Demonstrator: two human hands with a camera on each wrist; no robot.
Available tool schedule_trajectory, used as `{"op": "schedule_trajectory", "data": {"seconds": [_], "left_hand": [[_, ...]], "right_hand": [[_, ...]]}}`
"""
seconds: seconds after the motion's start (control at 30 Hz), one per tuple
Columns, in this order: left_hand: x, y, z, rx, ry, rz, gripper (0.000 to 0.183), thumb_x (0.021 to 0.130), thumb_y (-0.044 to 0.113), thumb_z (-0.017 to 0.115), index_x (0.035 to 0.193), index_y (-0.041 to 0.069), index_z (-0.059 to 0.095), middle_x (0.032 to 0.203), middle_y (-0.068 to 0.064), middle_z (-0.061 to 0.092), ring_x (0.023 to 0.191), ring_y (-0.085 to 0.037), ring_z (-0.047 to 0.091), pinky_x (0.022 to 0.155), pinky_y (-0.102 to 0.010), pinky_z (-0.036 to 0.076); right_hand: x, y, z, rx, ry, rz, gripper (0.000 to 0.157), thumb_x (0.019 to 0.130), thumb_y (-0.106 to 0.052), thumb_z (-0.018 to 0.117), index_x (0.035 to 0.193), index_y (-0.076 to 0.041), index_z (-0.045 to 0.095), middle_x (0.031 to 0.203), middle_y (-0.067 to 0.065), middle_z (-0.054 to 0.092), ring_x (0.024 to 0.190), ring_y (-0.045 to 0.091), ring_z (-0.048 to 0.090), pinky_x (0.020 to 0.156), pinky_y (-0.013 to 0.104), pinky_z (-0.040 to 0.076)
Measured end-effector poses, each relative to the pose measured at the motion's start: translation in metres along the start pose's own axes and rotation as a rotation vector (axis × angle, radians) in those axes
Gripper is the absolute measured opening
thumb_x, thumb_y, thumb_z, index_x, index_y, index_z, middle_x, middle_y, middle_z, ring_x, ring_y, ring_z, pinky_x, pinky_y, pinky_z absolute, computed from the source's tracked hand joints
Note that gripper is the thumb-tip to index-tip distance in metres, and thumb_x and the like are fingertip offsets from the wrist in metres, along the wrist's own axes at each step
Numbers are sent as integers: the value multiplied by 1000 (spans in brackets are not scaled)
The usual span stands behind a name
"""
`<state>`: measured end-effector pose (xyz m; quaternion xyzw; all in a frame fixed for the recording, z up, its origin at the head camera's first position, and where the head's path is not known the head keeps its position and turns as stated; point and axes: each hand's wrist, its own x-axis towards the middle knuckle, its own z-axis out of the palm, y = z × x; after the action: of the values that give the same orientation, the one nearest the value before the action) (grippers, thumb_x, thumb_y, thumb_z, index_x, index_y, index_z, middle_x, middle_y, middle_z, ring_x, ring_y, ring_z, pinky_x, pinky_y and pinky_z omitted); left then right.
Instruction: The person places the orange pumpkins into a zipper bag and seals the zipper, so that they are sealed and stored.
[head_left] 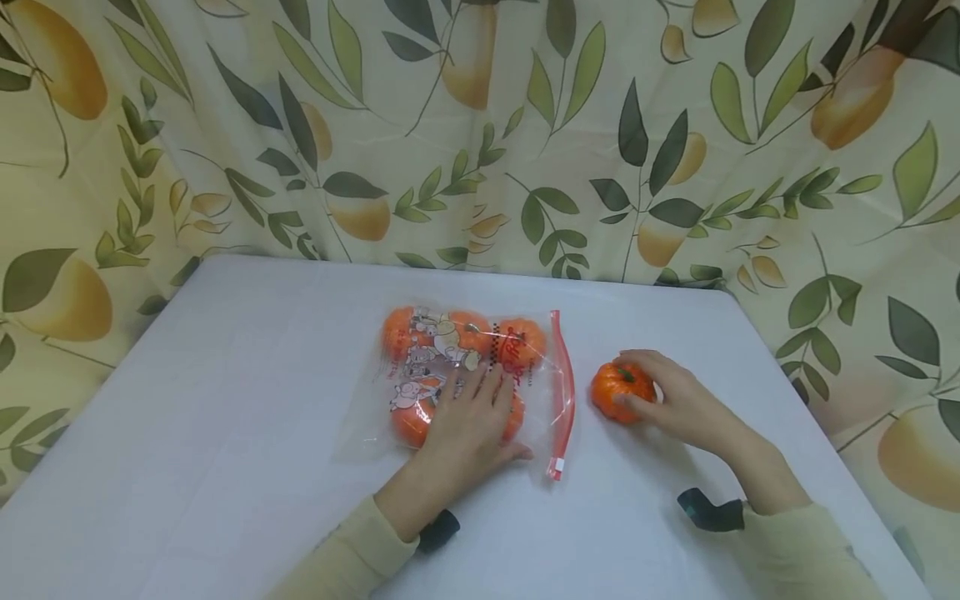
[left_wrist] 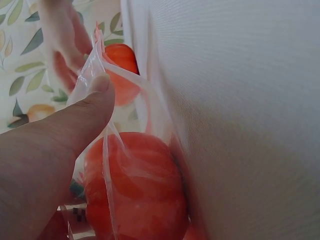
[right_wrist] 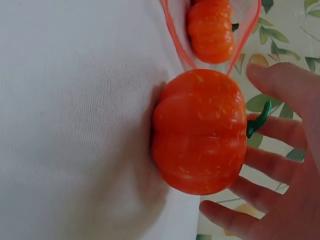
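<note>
A clear zip bag (head_left: 551,392) with a red zipper edge and printed cartoon figures lies on the table, with several small orange toy pumpkins (head_left: 522,340) inside. My left hand (head_left: 468,425) rests on top of the bag, fingers spread over it. In the left wrist view its thumb lies along the plastic, above a bagged pumpkin (left_wrist: 135,185). To the right of the zipper edge, a loose orange pumpkin (head_left: 615,390) with a green stem sits on the table. My right hand (head_left: 678,400) is around its right side; in the right wrist view the fingers spread loosely behind the pumpkin (right_wrist: 200,132).
The white-covered table (head_left: 225,417) ends at a curtain (head_left: 480,167) printed with fruit and leaves, which hangs behind it and along both sides. Dark wrist-worn pieces (head_left: 708,510) show by both sleeves.
</note>
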<state>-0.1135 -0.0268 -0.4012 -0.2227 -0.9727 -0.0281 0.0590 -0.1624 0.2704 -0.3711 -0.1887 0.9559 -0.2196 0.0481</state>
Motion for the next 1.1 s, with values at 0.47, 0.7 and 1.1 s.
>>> {"op": "schedule_trajectory", "data": {"seconds": [0.47, 0.7, 1.1], "left_hand": [[1, 0, -1, 14, 12, 8, 95, 78, 73, 65, 148, 11, 46, 155, -9, 45, 145, -29, 39, 117, -57, 32], [0, -2, -3, -25, -31, -11, 96, 78, 72, 65, 150, 12, 43, 156, -8, 42, 147, -28, 37, 118, -57, 30], [2, -4, -5, -35, -33, -20, 95, 80, 75, 60, 152, 15, 41, 157, -6, 41, 146, -27, 37, 118, -55, 32]], "right_hand": [[2, -5, 7, 25, -40, 57, 64, 87, -24, 75, 141, -6, 46, 140, 20, 50, 124, 39, 50, 97, 61, 51], [7, -10, 16, 65, -5, 2, 63, 86, -22, 76, 141, -11, 48, 143, 16, 50, 127, 36, 49, 97, 59, 51], [14, -24, 39, 186, 20, -25, 65, 87, -26, 77, 143, -12, 46, 145, 12, 50, 130, 33, 49, 98, 57, 51]]}}
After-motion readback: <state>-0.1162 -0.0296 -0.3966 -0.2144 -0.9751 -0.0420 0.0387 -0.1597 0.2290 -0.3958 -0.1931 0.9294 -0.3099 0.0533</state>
